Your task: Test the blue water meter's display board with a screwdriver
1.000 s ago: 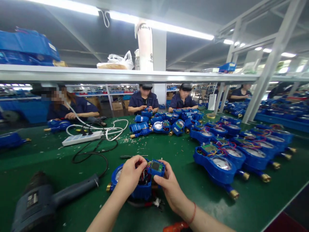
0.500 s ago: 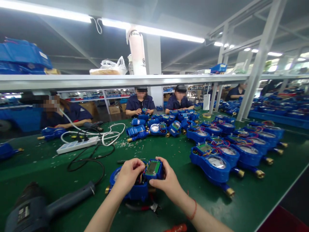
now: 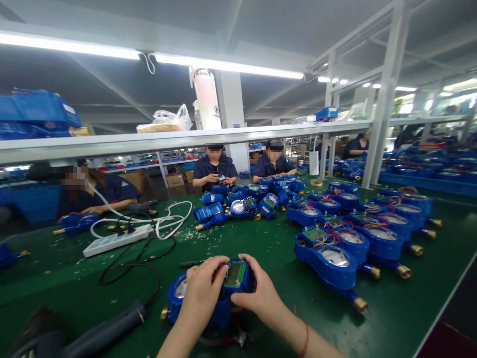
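Note:
A blue water meter [image 3: 176, 294] with a round dial and brass end lies on the green table before me. Over its right part, a blue display module [image 3: 238, 276] with a green circuit board and grey screen is held slightly tilted. My right hand [image 3: 259, 288] grips the module's right side, thumb in front and fingers behind. My left hand [image 3: 204, 287] is closed at the module's left edge, thumb and forefinger against its upper left corner. It covers part of the meter and any wires beneath. A dark thin tool [image 3: 191, 263] lies behind the meter.
Several open blue meters [image 3: 337, 256] with coloured wires stand in rows at right. More meters [image 3: 238, 206] are grouped ahead. At left lie a heat gun [image 3: 108, 323] and a white power strip [image 3: 117, 239] with loose cables. A shelf [image 3: 261, 135] crosses above; co-workers [image 3: 214, 166] sit opposite.
My left hand has shifted from pinching by the wires to the module's left edge. My right hand keeps its hold. The view has tipped slightly upward.

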Demonstrator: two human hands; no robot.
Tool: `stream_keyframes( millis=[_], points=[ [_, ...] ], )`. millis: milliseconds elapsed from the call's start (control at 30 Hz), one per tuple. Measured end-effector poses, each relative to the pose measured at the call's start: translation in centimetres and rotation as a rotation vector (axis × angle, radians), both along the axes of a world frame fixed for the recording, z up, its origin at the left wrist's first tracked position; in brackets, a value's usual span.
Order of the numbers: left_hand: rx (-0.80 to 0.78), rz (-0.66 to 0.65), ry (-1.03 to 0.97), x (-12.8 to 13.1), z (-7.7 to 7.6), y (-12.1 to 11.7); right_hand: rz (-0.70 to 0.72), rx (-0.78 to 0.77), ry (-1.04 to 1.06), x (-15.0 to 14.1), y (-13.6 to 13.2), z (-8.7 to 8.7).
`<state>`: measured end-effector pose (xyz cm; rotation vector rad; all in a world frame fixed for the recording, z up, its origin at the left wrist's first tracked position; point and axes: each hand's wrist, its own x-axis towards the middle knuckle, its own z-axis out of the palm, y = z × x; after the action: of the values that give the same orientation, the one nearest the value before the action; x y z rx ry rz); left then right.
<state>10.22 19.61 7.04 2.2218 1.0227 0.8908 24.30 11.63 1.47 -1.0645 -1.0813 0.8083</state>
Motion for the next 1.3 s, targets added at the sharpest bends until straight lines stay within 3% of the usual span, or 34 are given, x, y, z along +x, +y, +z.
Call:
stream_keyframes(
  millis=[467, 667, 1033, 1300],
  points=[
    [0.036, 0.051, 0.078, 0.7, 0.4, 0.0, 0.034, 0.01, -0.031, -0.3, -0.5, 0.4],
    [-0.051, 0.057, 0.019, 0.6, -0.3, 0.1, 0.08, 0.019, -0.006, -0.5, -0.7, -0.1],
    [-0.211, 0.06, 0.009, 0.5, 0.3, 0.2, 0.154, 0.035, 0.049, -0.6, -0.3, -1.1],
    [-0.192, 0.105, -0.121, -0.3, 0.6, 0.2, 0.166, 0.015, 0.02, -0.4, -0.5, -1.5]
  ],
)
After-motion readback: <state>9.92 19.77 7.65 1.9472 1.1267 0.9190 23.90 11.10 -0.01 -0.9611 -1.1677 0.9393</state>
